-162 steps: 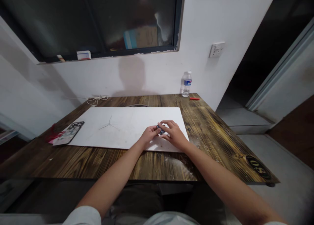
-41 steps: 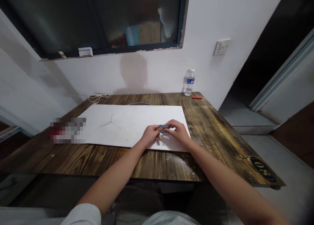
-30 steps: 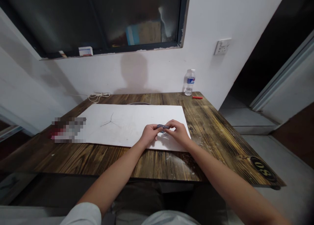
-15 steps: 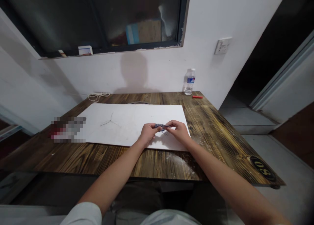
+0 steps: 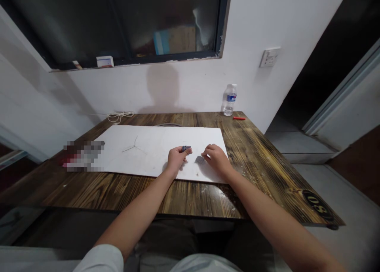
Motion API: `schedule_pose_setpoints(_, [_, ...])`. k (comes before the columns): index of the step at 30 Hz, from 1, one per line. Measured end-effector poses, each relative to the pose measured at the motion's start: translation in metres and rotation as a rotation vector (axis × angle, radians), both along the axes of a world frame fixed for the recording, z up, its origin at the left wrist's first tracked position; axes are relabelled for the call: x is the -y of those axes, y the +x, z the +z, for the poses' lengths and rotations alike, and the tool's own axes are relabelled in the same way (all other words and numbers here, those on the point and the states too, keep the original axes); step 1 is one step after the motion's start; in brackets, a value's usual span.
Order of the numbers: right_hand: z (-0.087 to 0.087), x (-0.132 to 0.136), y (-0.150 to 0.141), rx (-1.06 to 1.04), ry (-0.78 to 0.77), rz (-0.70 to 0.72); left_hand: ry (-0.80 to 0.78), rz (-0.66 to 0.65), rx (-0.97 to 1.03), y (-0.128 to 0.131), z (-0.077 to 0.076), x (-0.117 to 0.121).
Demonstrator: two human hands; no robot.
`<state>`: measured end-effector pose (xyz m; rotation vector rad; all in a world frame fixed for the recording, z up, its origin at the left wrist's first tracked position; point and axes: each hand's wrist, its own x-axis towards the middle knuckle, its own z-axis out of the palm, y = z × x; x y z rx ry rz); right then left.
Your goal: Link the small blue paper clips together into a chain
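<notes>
My left hand (image 5: 177, 159) rests over the white sheet (image 5: 142, 153), pinching a small blue-grey piece (image 5: 186, 148) between thumb and fingers. My right hand (image 5: 216, 159) lies a short way to the right, its curled fingertips at a second small grey piece (image 5: 199, 159). That piece seems pinched just above the sheet, though the grip is small and partly hidden. Neither piece is clear enough to name more exactly.
The sheet lies on a dark wooden table (image 5: 192, 195). A pixelated patch (image 5: 84, 155) covers an item at its left end. A water bottle (image 5: 230, 100), a red stick (image 5: 239, 118) and a white cord (image 5: 120, 116) lie along the back, under a wall socket (image 5: 269, 57).
The hands have moved apart. The small object they held together between them now shows as two pieces, one at each hand.
</notes>
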<state>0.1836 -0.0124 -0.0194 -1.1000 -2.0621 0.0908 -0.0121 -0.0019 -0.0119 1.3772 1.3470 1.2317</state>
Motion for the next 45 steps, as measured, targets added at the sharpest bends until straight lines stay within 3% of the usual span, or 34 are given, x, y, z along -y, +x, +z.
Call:
schedule_pose_setpoints(4, [-0.001, 0.0, 0.0, -0.032, -0.02, -0.003, -0.016, 0.0, -0.001, 0.001, 0.001, 0.001])
schedule_pose_setpoints(8, [0.003, 0.001, 0.001, -0.217, -0.085, -0.007, -0.006, -0.012, 0.014, 0.001, 0.003, 0.002])
schedule_pose_setpoints(12, [0.003, -0.004, 0.006, -0.429, -0.382, 0.013, -0.008, -0.012, 0.029, 0.002, 0.003, 0.002])
schedule_pose_setpoints(15, [-0.001, -0.008, 0.01, -0.386, -0.511, 0.019, -0.024, -0.011, 0.026, 0.001, 0.001, 0.001])
schedule_pose_setpoints(20, [-0.01, -0.01, 0.013, -0.201, -0.18, -0.165, -0.039, -0.045, 0.028, 0.003, -0.001, 0.001])
schedule_pose_setpoints(23, [-0.007, -0.008, 0.011, -0.214, -0.081, -0.197, -0.056, -0.092, 0.028, 0.006, -0.001, 0.003])
schedule_pose_setpoints(30, [0.008, 0.009, -0.005, -0.291, -0.184, 0.119, -0.039, -0.241, -0.027, 0.01, 0.002, 0.008])
schedule_pose_setpoints(35, [0.006, 0.012, -0.012, -0.365, -0.239, 0.078, -0.023, -0.288, -0.142, 0.013, 0.006, 0.014])
schedule_pose_setpoints(40, [0.006, 0.008, -0.007, -0.49, -0.264, 0.051, -0.091, -0.363, 0.016, 0.015, 0.008, 0.013])
schedule_pose_setpoints(45, [0.006, 0.006, -0.006, -0.52, -0.298, 0.065, -0.071, -0.319, 0.06, 0.013, 0.004, 0.009])
